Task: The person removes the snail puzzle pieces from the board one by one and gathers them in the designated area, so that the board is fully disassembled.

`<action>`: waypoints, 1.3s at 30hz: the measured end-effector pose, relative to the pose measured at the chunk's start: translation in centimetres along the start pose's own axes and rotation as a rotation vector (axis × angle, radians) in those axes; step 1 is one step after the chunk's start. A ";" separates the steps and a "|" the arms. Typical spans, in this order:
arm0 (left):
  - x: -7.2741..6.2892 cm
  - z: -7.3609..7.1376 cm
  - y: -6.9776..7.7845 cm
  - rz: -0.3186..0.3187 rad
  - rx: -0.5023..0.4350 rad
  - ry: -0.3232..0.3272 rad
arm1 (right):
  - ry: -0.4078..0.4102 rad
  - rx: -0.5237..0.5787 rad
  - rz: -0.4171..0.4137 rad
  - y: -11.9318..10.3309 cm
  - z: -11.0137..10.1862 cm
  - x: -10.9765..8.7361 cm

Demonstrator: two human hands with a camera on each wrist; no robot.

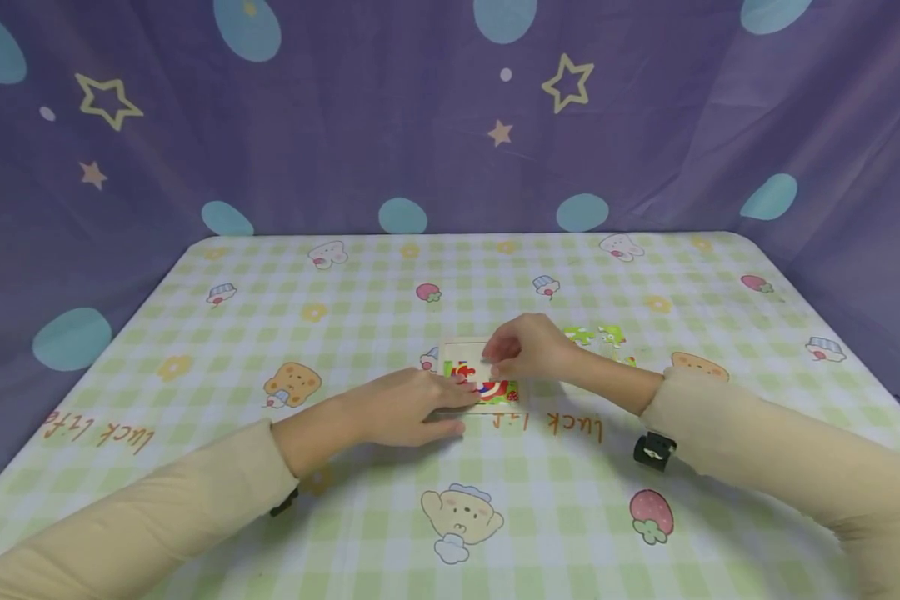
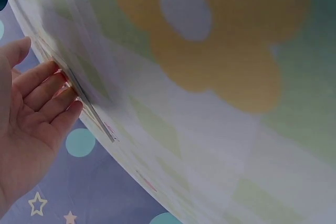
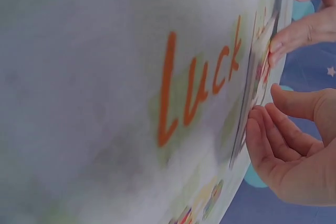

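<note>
A small jigsaw puzzle tray (image 1: 465, 341) with a pale wooden rim lies near the middle of the table. Colourful red, blue and green pieces (image 1: 507, 392) fill its lower part, while its upper part shows bare backing. My left hand (image 1: 412, 406) reaches in from the left, its extended fingertips resting on the laid pieces; the left wrist view shows the fingers (image 2: 47, 90) at the tray's edge. Over the tray's right side is my right hand (image 1: 536, 348), fingers bent and fingertips close to the surface. In the right wrist view, a gap shows between its thumb (image 3: 294, 100) and fingers.
Loose green puzzle pieces (image 1: 612, 335) lie on the table just beyond the right hand, partly covered by the right forearm. A checked tablecloth (image 1: 375, 517) with cartoon prints covers the table. Behind it hangs a purple curtain (image 1: 390, 125) with stars.
</note>
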State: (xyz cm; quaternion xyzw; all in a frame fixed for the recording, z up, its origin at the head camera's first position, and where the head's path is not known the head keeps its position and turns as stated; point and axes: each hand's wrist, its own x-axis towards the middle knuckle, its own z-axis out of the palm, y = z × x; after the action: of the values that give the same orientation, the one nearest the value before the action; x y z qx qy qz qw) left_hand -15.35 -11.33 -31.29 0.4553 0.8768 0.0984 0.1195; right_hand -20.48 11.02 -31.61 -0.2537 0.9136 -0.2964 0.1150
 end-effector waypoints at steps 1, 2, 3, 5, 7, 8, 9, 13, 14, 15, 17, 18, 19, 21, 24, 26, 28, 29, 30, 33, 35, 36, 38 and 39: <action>0.0 0.0 0.0 0.000 -0.002 0.000 | -0.011 -0.004 -0.005 -0.2 0.2 0.1; 0.0 0.0 0.0 0.001 -0.002 0.000 | -0.021 -0.009 -0.010 -0.3 0.3 0.3; 0.0 0.0 0.0 0.004 -0.002 0.002 | -0.030 -0.016 -0.014 -0.4 0.4 0.4; 0.0 0.0 0.0 0.011 0.003 0.006 | -0.048 -0.025 -0.017 -0.7 0.6 0.7; 0.0 0.0 -0.1 0.017 0.008 0.010 | -0.067 -0.034 -0.019 -0.9 0.8 1.0; 0.1 0.0 -0.1 0.017 0.010 0.012 | -0.076 -0.035 -0.016 -0.9 0.8 1.1; 0.0 0.1 -0.1 0.017 0.013 0.014 | -0.084 -0.038 -0.010 -1.0 0.9 1.2; 0.1 0.1 -0.2 0.015 0.015 0.013 | -0.103 -0.052 0.002 -1.2 0.9 1.4; 0.1 0.1 -0.2 0.013 0.014 0.008 | -0.105 -0.051 0.006 -1.2 0.9 1.4; 0.1 0.1 -0.2 0.010 0.012 0.003 | -0.107 -0.052 0.010 -1.2 0.9 1.5; 0.1 0.0 -0.3 0.006 0.005 -0.010 | -0.107 -0.052 0.017 -1.3 0.9 1.5; 0.1 0.0 -0.3 0.005 0.002 -0.017 | -0.107 -0.051 0.023 -1.3 1.0 1.5; 0.1 -0.1 -0.3 -0.002 -0.003 -0.027 | -0.106 -0.051 0.029 -1.3 1.0 1.5; 0.1 -0.2 -0.3 -0.016 -0.006 -0.047 | -0.104 -0.057 0.037 -1.3 1.1 1.5; 0.1 -0.5 -0.1 -0.039 0.000 -0.078 | -0.103 -0.067 0.041 -1.4 1.1 1.5; 0.1 -0.7 0.2 -0.075 0.005 -0.116 | -0.105 -0.075 0.040 -1.4 1.1 1.5; 0.0 -0.9 0.6 -0.115 0.013 -0.156 | -0.106 -0.078 0.037 -1.5 1.1 1.5; 0.0 -1.0 0.8 -0.136 0.016 -0.174 | -0.108 -0.080 0.036 -1.5 1.1 1.5; 0.0 -1.1 1.0 -0.162 0.020 -0.193 | -0.108 -0.082 0.037 -1.6 1.1 1.5; -0.2 -1.2 1.5 -0.203 0.033 -0.212 | -0.110 -0.083 0.043 -1.7 1.1 1.4; -0.4 -1.1 1.6 -0.206 0.031 -0.200 | -0.110 -0.083 0.051 -1.8 1.0 1.4; -0.5 -1.0 1.5 -0.202 0.031 -0.193 | -0.110 -0.081 0.056 -1.8 1.0 1.4; -0.6 -0.7 1.4 -0.190 0.029 -0.175 | -0.112 -0.075 0.062 -1.7 1.0 1.4; -0.6 -0.6 1.4 -0.181 0.028 -0.167 | -0.114 -0.071 0.063 -1.7 0.9 1.4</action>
State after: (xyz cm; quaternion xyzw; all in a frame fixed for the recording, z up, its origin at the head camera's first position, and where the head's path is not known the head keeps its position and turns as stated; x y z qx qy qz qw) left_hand -14.14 -11.13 -30.24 0.3824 0.9027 0.0365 0.1939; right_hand -20.66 8.63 -31.43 -0.2451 0.9230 -0.2451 0.1673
